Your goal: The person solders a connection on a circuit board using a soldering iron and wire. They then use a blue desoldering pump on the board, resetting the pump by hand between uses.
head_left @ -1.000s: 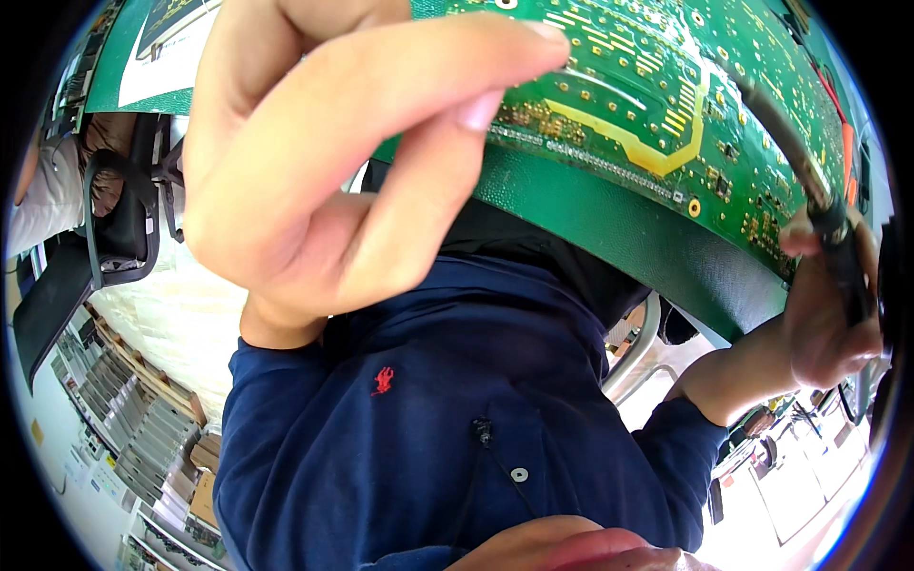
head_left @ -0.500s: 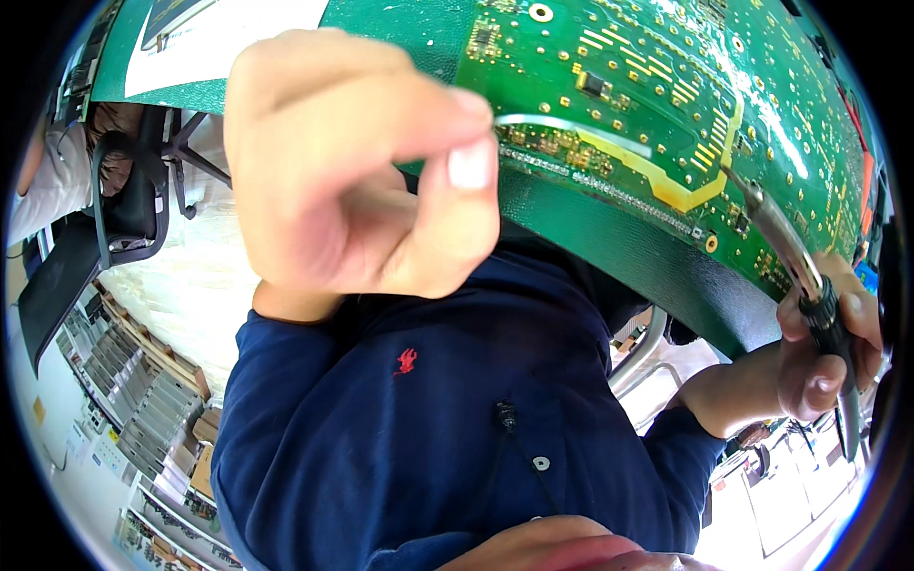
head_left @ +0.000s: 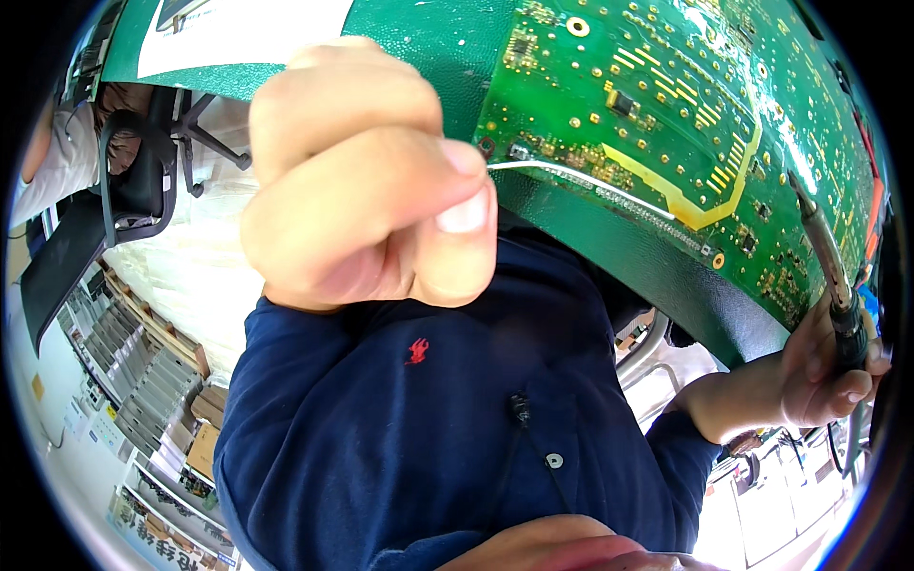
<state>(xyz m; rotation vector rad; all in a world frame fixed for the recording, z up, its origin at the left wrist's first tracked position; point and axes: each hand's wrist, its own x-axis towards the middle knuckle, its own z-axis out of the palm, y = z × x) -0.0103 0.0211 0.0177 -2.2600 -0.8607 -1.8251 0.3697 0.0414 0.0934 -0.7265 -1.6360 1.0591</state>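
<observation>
A large green circuit board (head_left: 657, 124) with gold traces and small chips lies on the green table mat (head_left: 419, 33). Pinched between thumb and forefinger of my left hand (head_left: 371, 190) is a thin, silvery solder wire (head_left: 581, 177). It bows out to the right, across the board's near edge, and its free end hangs over the row of solder points there. My right hand (head_left: 819, 366) grips a soldering iron (head_left: 830, 262) by its dark handle, at the board's right. The iron's tip points up and away, apart from the wire; whether it touches the board I cannot tell.
A printed white sheet (head_left: 248, 38) lies on the mat at the far left. Past the table's left side stand a black office chair (head_left: 143, 181) and a seated person in a light sleeve (head_left: 67, 152). Shelves with boxes (head_left: 190, 438) are at the lower left.
The soldering iron and my right hand have moved right and lower, taking the tip farther from the yellow trace. My left hand has lowered slightly with the wire. The view has shifted a little.
</observation>
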